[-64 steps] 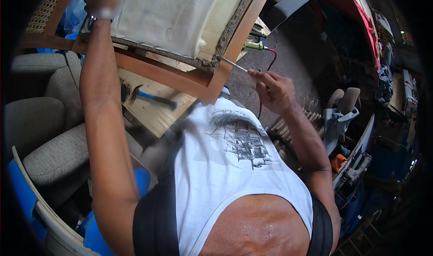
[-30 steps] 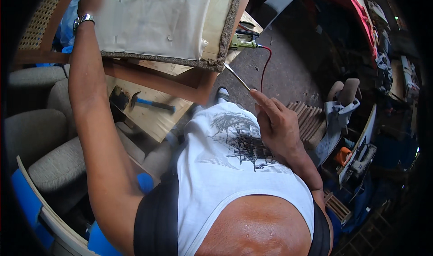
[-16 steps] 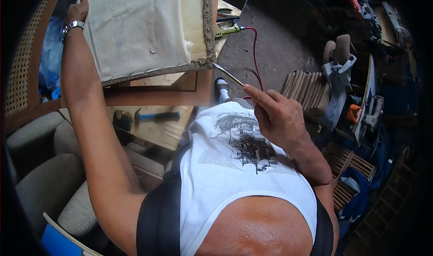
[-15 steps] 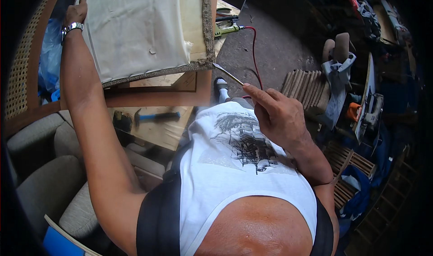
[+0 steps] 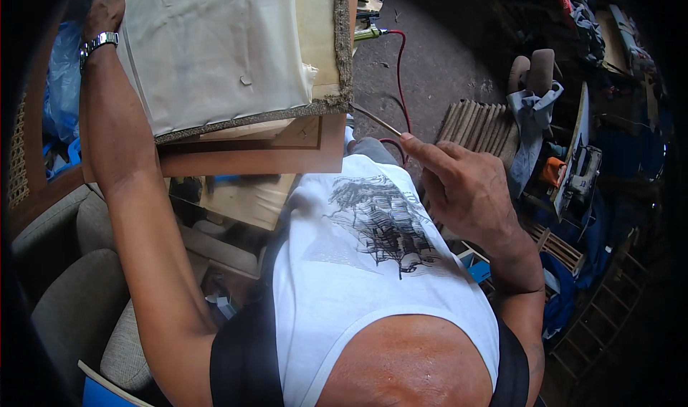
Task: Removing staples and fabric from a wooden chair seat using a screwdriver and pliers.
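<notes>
Where the dark floor opens up on the right, a red hose curves down from a green tool lying just beyond the panel's right side. A stack of brown strips sits farther right, and a wooden ladder shows at the lower right. On the left are grey cushions, a clear bluish plastic bag and a strip of woven cane near the rim of the view. At the top, the panel, faced with pale cloth and bordered by a brown fabric edge, lies over a reddish-brown wooden frame, with a light wooden board lower down behind it. The left arm reaches straight up, its wrist wearing a metal watch; the left hand is at the panel's left edge, thumb pointing up along it, the other fingers too hidden to tell how firmly they grip. The right arm bends at the elbow, and the right hand is turned back upward, fingers curled together around a slim metal tool, forefinger laid along it. The tool slants up to the panel's lower right corner; whether its tip touches cannot be told.
</notes>
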### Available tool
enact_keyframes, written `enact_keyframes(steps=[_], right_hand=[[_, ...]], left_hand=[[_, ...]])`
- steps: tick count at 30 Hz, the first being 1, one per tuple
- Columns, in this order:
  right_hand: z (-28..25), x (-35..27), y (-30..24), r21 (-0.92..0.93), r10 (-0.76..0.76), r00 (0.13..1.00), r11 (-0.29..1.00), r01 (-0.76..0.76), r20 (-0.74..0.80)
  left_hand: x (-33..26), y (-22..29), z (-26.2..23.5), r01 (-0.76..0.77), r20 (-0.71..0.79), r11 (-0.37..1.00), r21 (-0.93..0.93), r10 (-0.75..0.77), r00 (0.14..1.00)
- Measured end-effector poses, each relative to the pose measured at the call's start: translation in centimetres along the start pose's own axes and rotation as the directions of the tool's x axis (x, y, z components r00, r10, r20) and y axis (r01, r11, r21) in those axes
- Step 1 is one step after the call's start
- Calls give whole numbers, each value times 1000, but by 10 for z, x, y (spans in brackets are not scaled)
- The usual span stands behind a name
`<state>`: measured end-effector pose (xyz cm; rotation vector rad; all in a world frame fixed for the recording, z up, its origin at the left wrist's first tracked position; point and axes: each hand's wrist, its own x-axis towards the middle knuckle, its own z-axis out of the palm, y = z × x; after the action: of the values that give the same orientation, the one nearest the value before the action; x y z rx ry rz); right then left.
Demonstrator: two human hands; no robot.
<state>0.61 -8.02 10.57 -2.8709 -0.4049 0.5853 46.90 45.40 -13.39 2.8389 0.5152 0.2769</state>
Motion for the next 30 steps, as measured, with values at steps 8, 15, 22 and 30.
enact_keyframes(steps=[8, 15, 22, 30], right_hand=[[177, 2, 39, 385, 57, 848, 906, 179, -528], [196, 23, 64, 383, -12, 761, 859, 340, -649], [100, -28, 9, 263, 51, 874, 961, 90, -484], [77, -28, -16, 111, 68, 935, 993, -31, -349]], left_hand=[[-41, 41, -16, -19, 19, 997, 71, 17, 1000], [-57, 57, -30, 69, -5, 994, 80, -68, 998], [-54, 48, -31, 70, 17, 997, 18, -71, 997], [-43, 44, -23, 57, 31, 998, 32, -58, 998]])
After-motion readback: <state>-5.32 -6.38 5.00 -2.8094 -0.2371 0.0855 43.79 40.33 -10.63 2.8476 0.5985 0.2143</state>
